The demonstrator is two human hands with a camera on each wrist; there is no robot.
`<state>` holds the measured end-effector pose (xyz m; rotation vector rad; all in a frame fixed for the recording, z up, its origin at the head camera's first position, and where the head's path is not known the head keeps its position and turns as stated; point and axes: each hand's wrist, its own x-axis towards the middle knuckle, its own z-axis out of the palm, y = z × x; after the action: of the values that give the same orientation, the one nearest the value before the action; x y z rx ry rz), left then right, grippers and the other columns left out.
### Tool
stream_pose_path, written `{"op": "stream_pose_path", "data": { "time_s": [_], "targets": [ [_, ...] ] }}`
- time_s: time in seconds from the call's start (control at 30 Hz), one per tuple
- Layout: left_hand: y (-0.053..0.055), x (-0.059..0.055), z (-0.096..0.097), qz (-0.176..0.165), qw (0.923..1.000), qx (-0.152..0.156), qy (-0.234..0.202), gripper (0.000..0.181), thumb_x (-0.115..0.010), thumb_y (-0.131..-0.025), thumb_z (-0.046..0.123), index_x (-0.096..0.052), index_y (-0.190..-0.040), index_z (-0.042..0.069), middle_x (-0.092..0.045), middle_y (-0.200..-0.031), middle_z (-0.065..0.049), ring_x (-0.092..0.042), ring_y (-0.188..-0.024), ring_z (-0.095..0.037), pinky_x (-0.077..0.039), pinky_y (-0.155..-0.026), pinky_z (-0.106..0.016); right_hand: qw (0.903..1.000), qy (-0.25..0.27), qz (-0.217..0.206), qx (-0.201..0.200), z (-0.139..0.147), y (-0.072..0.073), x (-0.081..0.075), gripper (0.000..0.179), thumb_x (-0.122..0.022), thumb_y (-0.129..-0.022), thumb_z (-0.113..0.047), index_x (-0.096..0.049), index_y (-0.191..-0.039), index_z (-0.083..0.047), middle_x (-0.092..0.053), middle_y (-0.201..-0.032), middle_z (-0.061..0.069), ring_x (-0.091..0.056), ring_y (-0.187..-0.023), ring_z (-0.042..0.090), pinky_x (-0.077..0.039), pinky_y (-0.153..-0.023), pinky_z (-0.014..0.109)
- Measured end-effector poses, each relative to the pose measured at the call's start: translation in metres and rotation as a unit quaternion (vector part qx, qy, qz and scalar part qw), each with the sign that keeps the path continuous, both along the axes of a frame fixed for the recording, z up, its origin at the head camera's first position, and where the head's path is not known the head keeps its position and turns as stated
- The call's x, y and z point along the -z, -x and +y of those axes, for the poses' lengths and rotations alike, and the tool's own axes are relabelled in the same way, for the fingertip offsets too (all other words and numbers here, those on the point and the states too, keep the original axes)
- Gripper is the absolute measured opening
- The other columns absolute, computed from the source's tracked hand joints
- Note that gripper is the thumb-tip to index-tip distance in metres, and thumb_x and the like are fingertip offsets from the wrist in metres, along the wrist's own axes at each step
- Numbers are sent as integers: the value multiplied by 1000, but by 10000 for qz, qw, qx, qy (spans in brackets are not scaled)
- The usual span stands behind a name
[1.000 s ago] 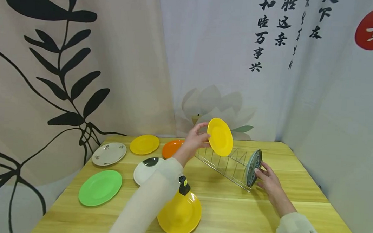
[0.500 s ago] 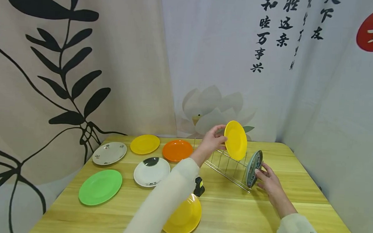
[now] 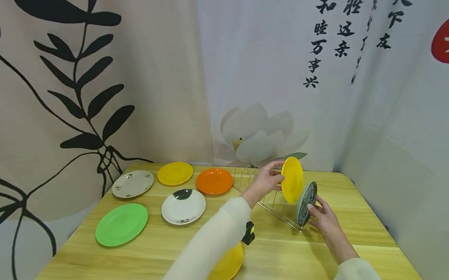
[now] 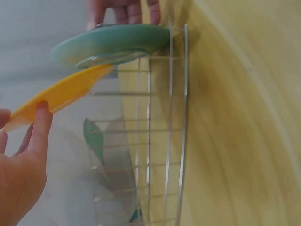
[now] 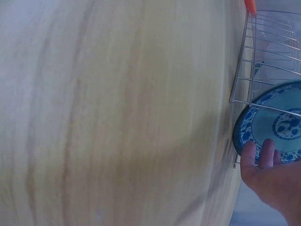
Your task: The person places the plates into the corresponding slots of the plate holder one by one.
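Seemingly to keep its face clear, the yellow plate was pinched rimwise by the left hand over the wire rack, right of centre, while the blue plate beside it was touched, perhaps for steadiness, by the right hand, fingers spread.

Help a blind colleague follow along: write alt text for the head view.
A person's left hand holds a yellow plate nearly upright above a wire rack; the right hand touches a patterned plate standing at the rack's right end. Six more plates lie flat on the wooden table.
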<state>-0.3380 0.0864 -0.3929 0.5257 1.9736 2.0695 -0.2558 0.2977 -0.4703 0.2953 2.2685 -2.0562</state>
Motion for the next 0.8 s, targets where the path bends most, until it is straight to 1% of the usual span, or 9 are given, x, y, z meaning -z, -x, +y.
{"op": "stream_pose_path", "data": {
  "time_s": [0.1,0.2,0.33,0.4,0.5,0.7,0.8],
  "targets": [
    [-5,7,6,-5,9999,60,126,44,-61,-97,3,-57,-137,21,-64,-109,-10,-66,-99,-29,-58,-83,-48,10000,-21,-11,-24,0,-1,0,76,-47,-106,-31,3,-160,-14,-13,-160,28,-25,-143,44,-28,-113,59],
    [-9,13,11,39,9997,38,235,45,-61,-98,3,-57,-138,21,-64,-111,-12,-65,-102,-31,-58,-83,-48,10000,-1,-19,-30,0,-2,0,74,-47,-106,-29,3,-160,-14,-12,-160,29,-24,-143,44,-27,-113,59],
    [-12,17,16,127,9992,-27,379,45,-60,-97,1,-58,-138,19,-65,-113,-14,-66,-102,-31,-59,-80,-46,10000,6,-32,7,0,-1,-1,74,-47,-106,-30,2,-160,-15,-12,-159,29,-23,-143,45,-26,-113,60],
    [-13,19,18,107,9989,-59,459,45,-61,-97,1,-59,-138,19,-65,-112,-14,-66,-101,-31,-59,-79,-44,10000,0,-72,32,-1,-1,-1,74,-47,-106,-30,2,-160,-15,-12,-160,29,-24,-143,44,-26,-114,59],
    [-14,23,21,73,9981,-122,600,44,-61,-96,1,-59,-137,19,-65,-108,-12,-66,-99,-31,-60,-77,-43,9999,-2,-116,57,-1,-1,-1,74,-47,-106,-30,2,-160,-15,-12,-160,28,-24,-143,44,-27,-113,59],
    [-17,33,26,114,9942,-179,1054,41,-64,-95,3,-61,-135,16,-64,-102,-2,-66,-92,-22,-59,-77,-44,9999,7,-108,74,0,2,-1,74,-46,-106,-29,2,-160,-16,-13,-161,26,-25,-143,43,-28,-113,58],
    [-18,34,26,116,9937,-226,1088,42,-66,-95,4,-61,-135,13,-63,-102,-2,-64,-89,-19,-59,-77,-42,9999,17,-91,56,1,2,-1,74,-46,-107,-30,3,-160,-16,-13,-161,26,-25,-143,43,-28,-113,58]
  ]
}}
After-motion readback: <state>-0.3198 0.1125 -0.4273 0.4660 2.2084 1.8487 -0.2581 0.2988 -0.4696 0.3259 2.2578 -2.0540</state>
